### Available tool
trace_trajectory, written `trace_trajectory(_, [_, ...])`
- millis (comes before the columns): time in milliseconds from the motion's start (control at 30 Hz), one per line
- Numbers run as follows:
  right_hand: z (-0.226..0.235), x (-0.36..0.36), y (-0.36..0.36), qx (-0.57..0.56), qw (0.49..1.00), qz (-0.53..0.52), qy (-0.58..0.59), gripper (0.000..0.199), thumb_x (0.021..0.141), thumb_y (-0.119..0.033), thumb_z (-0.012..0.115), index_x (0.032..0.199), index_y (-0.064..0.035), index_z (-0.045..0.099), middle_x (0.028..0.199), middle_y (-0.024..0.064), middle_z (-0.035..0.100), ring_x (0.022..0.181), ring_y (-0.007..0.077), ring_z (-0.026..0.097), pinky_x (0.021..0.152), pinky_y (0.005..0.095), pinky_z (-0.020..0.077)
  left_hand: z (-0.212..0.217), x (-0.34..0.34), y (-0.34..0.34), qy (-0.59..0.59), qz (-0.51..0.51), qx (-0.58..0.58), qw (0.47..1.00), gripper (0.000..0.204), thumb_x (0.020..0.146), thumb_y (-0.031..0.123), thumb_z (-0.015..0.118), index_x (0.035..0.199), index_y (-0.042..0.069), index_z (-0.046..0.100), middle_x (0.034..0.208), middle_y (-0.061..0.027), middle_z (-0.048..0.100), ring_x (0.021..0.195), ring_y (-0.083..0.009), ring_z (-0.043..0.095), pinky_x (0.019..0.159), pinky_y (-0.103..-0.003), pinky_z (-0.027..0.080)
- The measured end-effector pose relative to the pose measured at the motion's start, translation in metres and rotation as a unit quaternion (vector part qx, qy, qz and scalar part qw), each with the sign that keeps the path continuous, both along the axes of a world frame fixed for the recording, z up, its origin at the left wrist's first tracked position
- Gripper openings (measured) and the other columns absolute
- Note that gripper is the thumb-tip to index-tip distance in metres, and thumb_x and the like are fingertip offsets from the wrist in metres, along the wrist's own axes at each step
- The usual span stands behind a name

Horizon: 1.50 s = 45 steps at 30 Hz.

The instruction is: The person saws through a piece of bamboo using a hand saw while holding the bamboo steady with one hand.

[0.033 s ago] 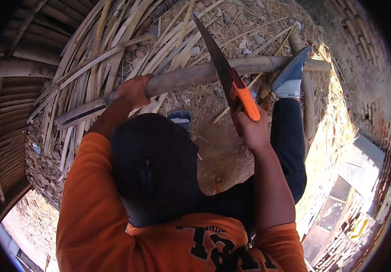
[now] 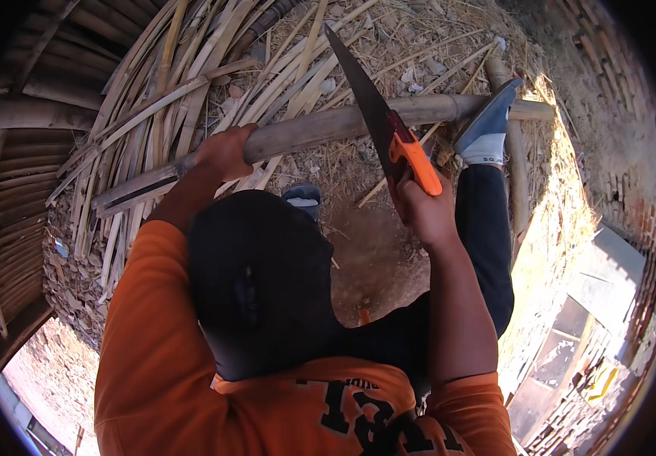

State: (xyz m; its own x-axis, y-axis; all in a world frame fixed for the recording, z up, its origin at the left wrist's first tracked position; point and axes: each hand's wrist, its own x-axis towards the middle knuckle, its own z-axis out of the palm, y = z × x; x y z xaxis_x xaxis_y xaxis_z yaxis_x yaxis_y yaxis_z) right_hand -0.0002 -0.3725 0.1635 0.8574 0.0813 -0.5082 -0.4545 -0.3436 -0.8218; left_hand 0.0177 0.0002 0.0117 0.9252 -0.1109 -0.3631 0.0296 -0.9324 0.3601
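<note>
A long greyish bamboo pole (image 2: 309, 131) runs across the view, slanting up from left to right. My left hand (image 2: 225, 153) is closed round it left of the middle. In my right hand (image 2: 425, 209) is a handsaw (image 2: 363, 85) with an orange handle and a dark, tapering blade. The blade lies across the pole, its tip pointing away from me. Whether its teeth have cut into the bamboo cannot be seen. My right foot, in a blue shoe (image 2: 487, 118), presses on the pole near its right end. Toward its left end the pole shows a dark slot.
Split bamboo strips (image 2: 191, 83) lie heaped at the far left, over straw and rubble. Another pole (image 2: 519, 178) lies under the right end of the first. A slatted wall (image 2: 16, 205) stands at left, a brick wall (image 2: 624, 99) at right. My other shoe (image 2: 301, 197) is near the middle.
My right hand and the saw have shifted slightly up and to the right, the handle most. My left hand, the pole and my foot stay in place.
</note>
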Motion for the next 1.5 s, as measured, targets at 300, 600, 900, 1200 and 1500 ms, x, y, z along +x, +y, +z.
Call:
trace_trajectory(300, [0.064,-0.127,-0.029,-0.019,0.998,0.055,-0.034,0.031,0.097,-0.023,0.075,0.112,0.0014,0.064,0.092,0.0033,0.065,0.084,0.0115,0.060,0.079,0.0311,0.0514,-0.003,0.001,0.005,0.011,-0.002,0.010,1.000,0.084,0.068,0.022,0.083,0.147,0.019,0.055,0.131,-0.0156,0.069,0.121,-0.0360,0.068,0.103,-0.047,0.055])
trace_trajectory(600, [0.119,-0.173,-0.059,-0.175,0.981,0.048,-0.063,0.043,0.088,-0.030,0.073,0.112,0.0052,0.069,0.081,0.0134,0.068,0.067,0.0255,0.067,0.068,0.0337,0.0516,-0.003,-0.001,0.006,-0.005,-0.005,0.000,1.000,0.084,0.067,0.023,0.083,0.147,0.019,0.056,0.131,-0.0161,0.069,0.120,-0.0370,0.068,0.102,-0.048,0.055])
trace_trajectory(900, [0.171,-0.180,-0.057,-0.161,0.987,-0.028,0.014,0.047,0.090,-0.027,0.071,0.121,0.0068,0.068,0.089,0.0095,0.072,0.076,0.0163,0.066,0.071,0.0307,0.0507,0.005,0.000,0.002,0.013,-0.002,0.004,1.000,0.085,0.067,0.022,0.083,0.148,0.019,0.055,0.132,-0.0170,0.069,0.121,-0.0373,0.067,0.103,-0.048,0.055])
trace_trajectory(1200, [0.139,-0.128,-0.050,-0.098,0.994,-0.005,0.042,0.043,0.092,-0.022,0.068,0.122,0.0085,0.065,0.090,0.0059,0.069,0.078,0.0133,0.064,0.072,0.0283,0.0495,0.004,-0.003,0.000,0.010,0.005,0.017,1.000,0.087,0.067,0.024,0.083,0.149,0.020,0.053,0.133,-0.0163,0.068,0.121,-0.0371,0.067,0.104,-0.048,0.055])
trace_trajectory(1500, [0.141,-0.133,-0.048,-0.079,0.997,0.003,0.017,0.038,0.093,-0.011,0.062,0.126,0.0072,0.067,0.095,0.0055,0.069,0.082,0.0094,0.062,0.076,0.0253,0.0495,0.004,0.000,-0.001,0.028,0.004,0.019,0.999,0.085,0.068,0.022,0.083,0.148,0.021,0.054,0.135,-0.0150,0.067,0.122,-0.0365,0.067,0.104,-0.047,0.055])
